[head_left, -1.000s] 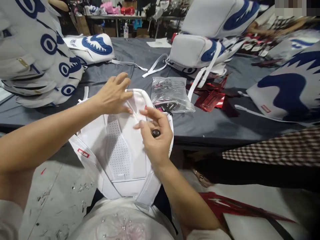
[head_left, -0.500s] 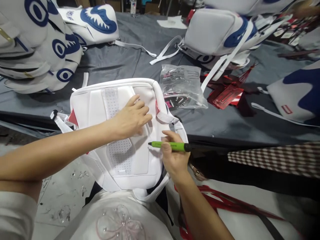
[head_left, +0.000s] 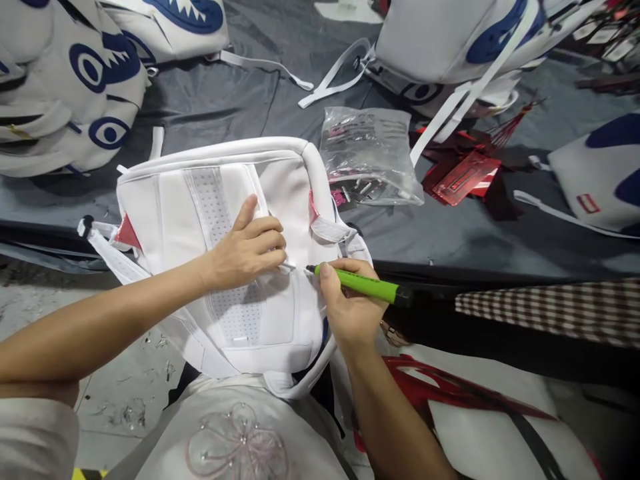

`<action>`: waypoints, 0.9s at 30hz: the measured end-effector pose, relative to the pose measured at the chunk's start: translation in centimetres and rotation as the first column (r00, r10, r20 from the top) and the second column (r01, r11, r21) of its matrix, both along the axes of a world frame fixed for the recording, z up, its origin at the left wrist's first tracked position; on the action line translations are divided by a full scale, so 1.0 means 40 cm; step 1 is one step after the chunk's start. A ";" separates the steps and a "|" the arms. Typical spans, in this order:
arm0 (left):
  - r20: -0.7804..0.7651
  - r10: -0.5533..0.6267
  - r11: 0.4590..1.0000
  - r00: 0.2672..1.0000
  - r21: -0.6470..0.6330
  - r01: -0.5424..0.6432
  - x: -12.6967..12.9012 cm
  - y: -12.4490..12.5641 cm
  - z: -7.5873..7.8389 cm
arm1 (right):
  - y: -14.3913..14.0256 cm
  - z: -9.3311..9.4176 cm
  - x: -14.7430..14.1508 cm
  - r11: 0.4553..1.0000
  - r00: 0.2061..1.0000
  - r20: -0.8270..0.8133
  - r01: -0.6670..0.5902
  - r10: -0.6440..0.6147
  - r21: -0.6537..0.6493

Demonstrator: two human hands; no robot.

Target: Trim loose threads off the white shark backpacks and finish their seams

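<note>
A white backpack [head_left: 280, 333] lies back side up before me, resting against my lap and the table edge. My left hand [head_left: 250, 243] is on its padded back panel, fingers curled over the panel's raised edge and the thumb lying on top. Part of the fingertips is hidden under the hand. In my right hand [head_left: 353, 303] is a green marker pen [head_left: 367, 285], with its dark tip pointing left, close to the backpack's surface beside my left fingers. Whether the tip touches the fabric, I cannot tell.
Stacked white-and-blue backpacks [head_left: 95, 100] stand at the left, and more backpacks [head_left: 425, 40] at the back right. A clear plastic bag [head_left: 370, 153] of small parts lies beyond my backpack, near red tags [head_left: 467, 177]. Another backpack [head_left: 590, 173] sits at the far right.
My left hand has shifted left and its fingers have curled over the panel edge. The marker has tilted, its tip now higher and nearer those fingers. The camera view has dipped.
</note>
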State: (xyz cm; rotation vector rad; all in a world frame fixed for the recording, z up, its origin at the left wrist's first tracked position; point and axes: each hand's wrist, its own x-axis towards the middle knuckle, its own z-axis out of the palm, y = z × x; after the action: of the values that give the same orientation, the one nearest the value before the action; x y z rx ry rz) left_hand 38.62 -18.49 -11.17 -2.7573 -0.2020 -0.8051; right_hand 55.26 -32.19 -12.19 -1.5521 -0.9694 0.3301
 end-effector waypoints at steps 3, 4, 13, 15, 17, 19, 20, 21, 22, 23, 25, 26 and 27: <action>0.012 0.017 0.999 1.000 0.027 -0.018 -0.001 -0.004 -0.007 | 0.008 0.005 -0.010 0.999 0.998 0.039 -0.043 0.044 -0.028; 0.011 0.021 0.999 1.000 0.034 -0.021 -0.001 -0.005 -0.008 | 0.011 0.005 -0.011 0.997 0.996 0.053 -0.063 0.065 -0.040; -0.007 0.056 0.998 0.998 -0.006 -0.056 -0.001 -0.004 -0.021 | 0.020 -0.008 -0.016 0.996 0.994 0.080 -0.073 0.078 -0.058; -0.009 0.054 0.998 0.998 -0.014 -0.055 0.000 -0.004 -0.022 | 0.020 -0.010 -0.017 0.997 0.994 0.081 -0.069 0.072 -0.041; -0.040 0.054 0.996 0.998 -0.070 -0.057 0.000 -0.005 -0.021 | 0.019 -0.011 -0.016 0.997 0.993 0.087 -0.079 0.080 -0.022; -0.089 0.071 0.987 0.993 -0.139 -0.083 0.001 -0.005 -0.018 | 0.018 -0.012 -0.014 0.996 0.991 0.100 -0.090 0.090 -0.011; -0.112 0.082 0.982 0.990 -0.159 -0.099 0.002 -0.005 -0.017 | 0.017 -0.013 -0.013 0.996 0.990 0.103 -0.092 0.093 -0.012; -0.128 0.091 0.980 0.988 -0.166 -0.112 0.003 -0.005 -0.015 | 0.016 -0.014 -0.013 0.995 0.990 0.100 -0.095 0.096 -0.018; -0.139 0.100 0.979 0.985 -0.161 -0.122 0.004 -0.004 -0.015 | 0.016 -0.015 -0.013 0.995 0.991 0.091 -0.097 0.099 -0.027; -0.147 0.106 0.981 0.983 -0.148 -0.128 0.005 -0.004 -0.014 | 0.016 -0.016 -0.013 0.994 0.992 0.079 -0.099 0.102 -0.037; -0.153 0.111 0.985 0.982 -0.111 -0.129 0.005 -0.006 -0.016 | 0.017 -0.018 -0.013 0.994 0.993 0.056 -0.099 0.102 -0.052; -0.148 0.111 0.988 0.983 -0.088 -0.125 0.005 -0.008 -0.018 | 0.017 -0.019 -0.014 0.993 0.993 0.049 -0.101 0.104 -0.057; -0.138 0.109 0.991 0.984 -0.065 -0.119 0.003 -0.012 -0.020 | 0.018 -0.019 -0.013 0.993 0.993 0.042 -0.105 0.108 -0.061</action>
State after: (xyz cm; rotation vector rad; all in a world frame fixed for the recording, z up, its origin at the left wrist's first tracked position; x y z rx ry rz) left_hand 38.75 -18.95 -11.97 -2.8251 -0.3662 -0.5922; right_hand 54.72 -31.47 -12.96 -1.5697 -1.0887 0.4037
